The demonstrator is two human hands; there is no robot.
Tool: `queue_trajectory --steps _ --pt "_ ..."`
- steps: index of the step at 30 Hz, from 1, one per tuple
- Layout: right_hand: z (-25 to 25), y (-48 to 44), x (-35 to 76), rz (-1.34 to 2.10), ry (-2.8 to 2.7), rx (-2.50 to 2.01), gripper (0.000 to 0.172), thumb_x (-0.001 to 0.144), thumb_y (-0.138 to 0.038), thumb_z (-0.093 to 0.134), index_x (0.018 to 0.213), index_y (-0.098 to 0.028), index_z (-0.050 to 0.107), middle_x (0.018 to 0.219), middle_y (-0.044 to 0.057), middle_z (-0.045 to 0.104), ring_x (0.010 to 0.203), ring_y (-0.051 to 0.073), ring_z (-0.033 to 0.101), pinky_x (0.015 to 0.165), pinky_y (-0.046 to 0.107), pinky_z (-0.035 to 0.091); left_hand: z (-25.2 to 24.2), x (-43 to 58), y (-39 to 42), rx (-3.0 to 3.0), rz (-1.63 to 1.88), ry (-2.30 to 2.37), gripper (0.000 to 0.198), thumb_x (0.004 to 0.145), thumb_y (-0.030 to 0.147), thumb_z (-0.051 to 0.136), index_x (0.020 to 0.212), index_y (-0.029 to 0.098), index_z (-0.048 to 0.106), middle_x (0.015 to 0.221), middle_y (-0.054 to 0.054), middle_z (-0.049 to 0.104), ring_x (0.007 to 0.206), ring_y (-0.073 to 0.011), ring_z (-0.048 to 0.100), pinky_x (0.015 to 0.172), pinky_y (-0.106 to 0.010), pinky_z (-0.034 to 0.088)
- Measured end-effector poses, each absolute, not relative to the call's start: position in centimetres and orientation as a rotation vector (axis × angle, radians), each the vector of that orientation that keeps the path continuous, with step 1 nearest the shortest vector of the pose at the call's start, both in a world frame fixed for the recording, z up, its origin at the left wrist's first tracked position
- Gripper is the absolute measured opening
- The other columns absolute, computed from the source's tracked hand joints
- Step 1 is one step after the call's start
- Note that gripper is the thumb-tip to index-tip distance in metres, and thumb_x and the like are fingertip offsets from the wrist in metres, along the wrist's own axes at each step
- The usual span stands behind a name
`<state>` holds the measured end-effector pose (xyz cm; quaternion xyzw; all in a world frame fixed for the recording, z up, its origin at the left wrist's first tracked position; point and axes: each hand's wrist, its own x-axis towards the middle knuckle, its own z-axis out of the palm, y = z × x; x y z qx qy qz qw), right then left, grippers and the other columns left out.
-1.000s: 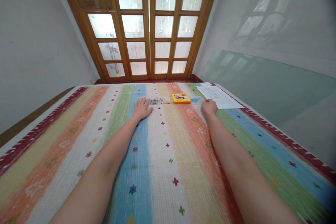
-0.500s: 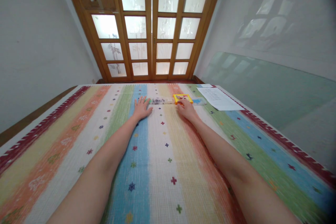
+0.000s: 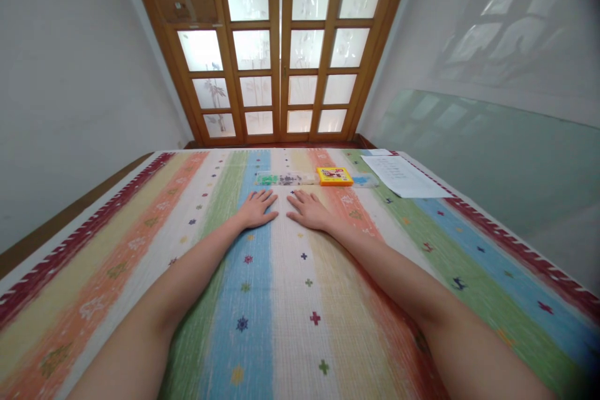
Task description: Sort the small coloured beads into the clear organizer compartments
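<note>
My left hand (image 3: 257, 209) lies flat on the striped cloth (image 3: 244, 290), fingers spread and holding nothing. Just to its right, my right hand (image 3: 309, 210) rests palm down with its fingers apart. Beyond the fingertips, a row of clear packs runs across the cloth: one with green bits (image 3: 267, 180) at the left, then one with dark bits (image 3: 288, 180). A yellow box (image 3: 334, 176) with a printed picture sits farther right, apart from my right hand. To the right of the box shows a clear pack with blue contents (image 3: 362, 180).
White printed sheets (image 3: 400, 176) lie at the table's far right. A greenish glass panel (image 3: 492, 150) leans by the right wall. Wooden doors with frosted panes (image 3: 281, 75) stand past the far table edge.
My right hand has let go of the yellow box and moved left and nearer to me. My left hand has drawn back from the green pack, which now shows. The view has shifted slightly.
</note>
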<state>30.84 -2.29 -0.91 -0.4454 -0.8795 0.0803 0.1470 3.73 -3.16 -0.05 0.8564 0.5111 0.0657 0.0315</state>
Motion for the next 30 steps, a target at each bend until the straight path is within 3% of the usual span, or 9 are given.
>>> queue_trajectory --steps 4,13,23,30 --pt "-0.6 -2.8 31.1 0.261 -2.570 -1.210 0.077 0.098 -0.075 0.048 0.162 -0.032 0.043 0.172 0.009 0.031 0.160 0.034 0.024 0.130 0.057 0.017 0.2 4.0 -3.5 2.621 0.160 1.580 0.081 0.097 0.074 0.040 0.165 0.031 0.035 0.175 -0.004 0.024 0.162 -0.0320 0.020 0.132 -0.054 0.012" --pt "0.3 -3.0 30.9 0.237 -2.620 -1.247 0.087 0.095 -0.082 0.043 0.165 -0.031 0.038 0.174 0.008 0.023 0.162 0.036 0.017 0.131 0.057 0.015 0.6 4.0 -4.0 2.642 0.228 1.564 0.080 0.096 0.074 0.043 0.164 0.032 0.038 0.176 -0.004 0.023 0.163 -0.0306 0.019 0.132 -0.049 0.011" --pt "1.1 -3.5 30.4 0.224 -2.743 -1.326 0.097 0.094 -0.088 0.026 0.169 -0.027 0.028 0.175 0.011 0.016 0.163 0.035 0.014 0.131 0.058 0.011 0.5 4.5 -4.2 2.609 0.102 1.525 0.092 0.093 0.084 0.034 0.168 0.029 0.028 0.177 -0.008 0.017 0.164 -0.0353 0.012 0.130 -0.058 0.002" --pt "1.0 -1.9 29.8 0.273 -2.797 -1.337 0.099 0.092 -0.089 0.029 0.170 -0.029 0.020 0.176 0.011 0.012 0.163 0.037 0.010 0.129 0.064 0.007 0.5 4.7 -3.6 2.583 0.122 1.582 0.089 0.094 0.084 0.032 0.167 0.033 0.029 0.177 -0.006 0.017 0.163 -0.0355 0.014 0.130 -0.058 0.006"
